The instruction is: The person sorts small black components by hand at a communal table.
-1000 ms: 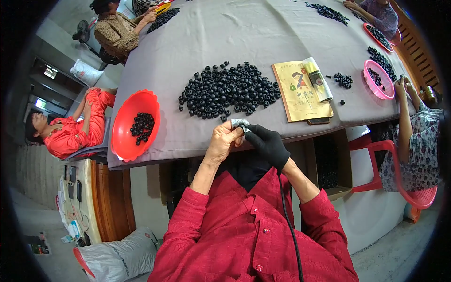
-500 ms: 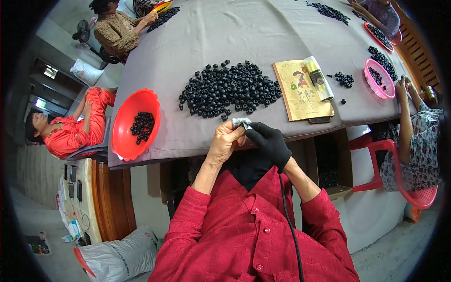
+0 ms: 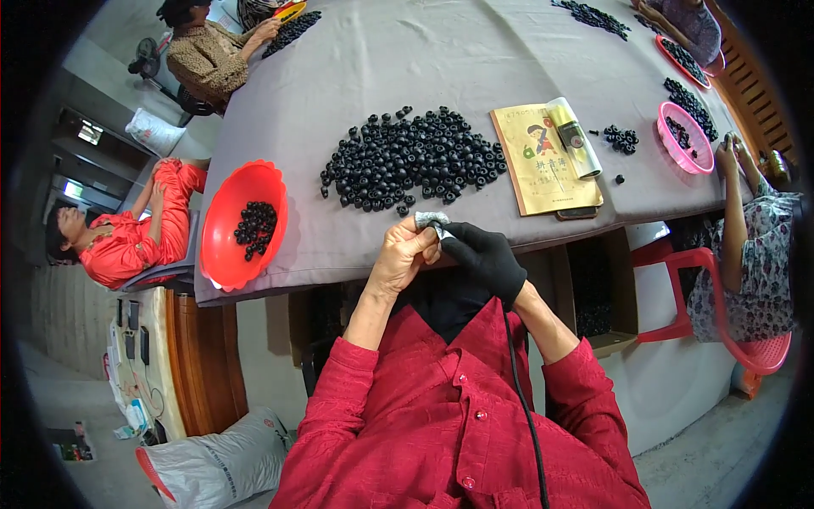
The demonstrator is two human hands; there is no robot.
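My left hand [image 3: 400, 261], bare with a pale grey wrapping on a fingertip, is closed in a pinch. Against it presses my right hand [image 3: 485, 259], in a black glove, its thumb and finger also pinched together. A small black piece [image 3: 437, 226] shows between the fingertips of both hands, mostly hidden by them. Just beyond the hands, a wide heap of small black ring-like parts [image 3: 413, 159] lies on the grey-covered table [image 3: 373, 59]. To the left, a red scalloped basin [image 3: 222, 222] holds a smaller pile of the same black parts.
Right of the heap lie a yellow booklet [image 3: 543, 182], a clear-and-yellow roll [image 3: 575, 140] and a dark phone [image 3: 578, 214]. A pink basket [image 3: 685, 140] stands farther right by a co-worker. Other people sit around the table. An open carton [image 3: 604, 288] is below its edge.
Both hands stay together and have shifted very slightly left. The gloved fingertips have turned a little, and a dark bit now shows between the fingers. The heap and basin look the same.
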